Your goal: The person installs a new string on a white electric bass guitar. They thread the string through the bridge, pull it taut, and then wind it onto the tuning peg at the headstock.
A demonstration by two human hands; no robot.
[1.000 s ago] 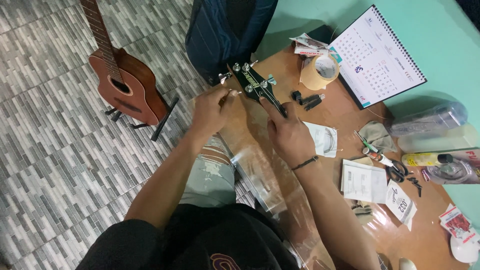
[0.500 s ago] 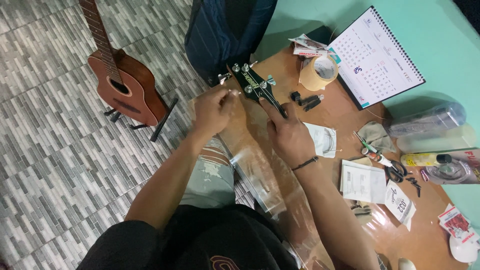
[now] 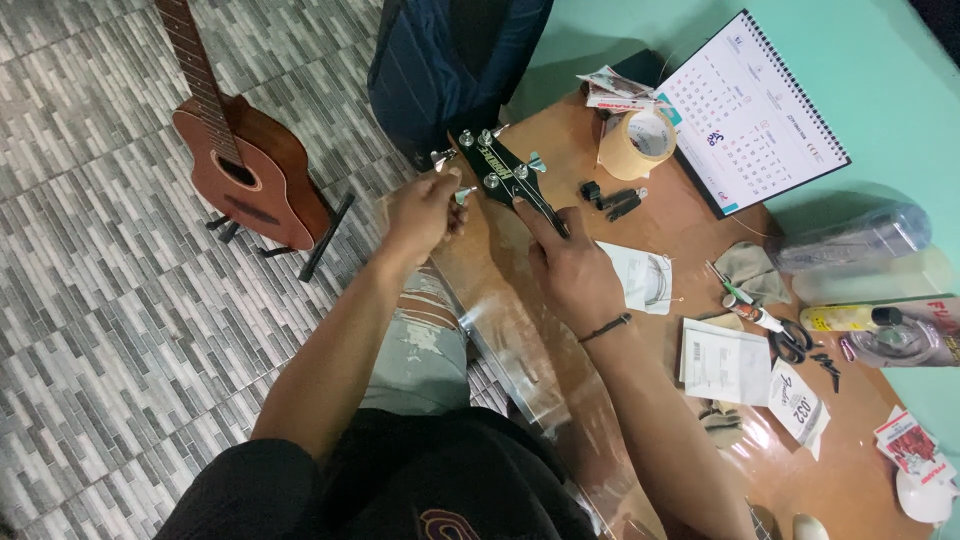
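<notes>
A black guitar headstock [image 3: 498, 167] with several silver tuning pegs juts over the edge of a brown table [image 3: 670, 240]. My left hand [image 3: 425, 213] pinches one tuning peg [image 3: 462, 193] on the headstock's near side. My right hand [image 3: 572, 262] lies over the neck just below the headstock, fingers pressed on the strings; a dark band circles its wrist. The rest of the neck is hidden under my right forearm.
A brown acoustic guitar [image 3: 245, 165] stands on a floor stand at the left. A dark bag [image 3: 450, 60] sits behind the headstock. On the table lie a tape roll [image 3: 640, 143], a desk calendar [image 3: 745, 110], string packets [image 3: 640, 278], scissors [image 3: 795, 340] and papers.
Both hands keep their places on the peg and neck; only slight finger movement at the peg shows.
</notes>
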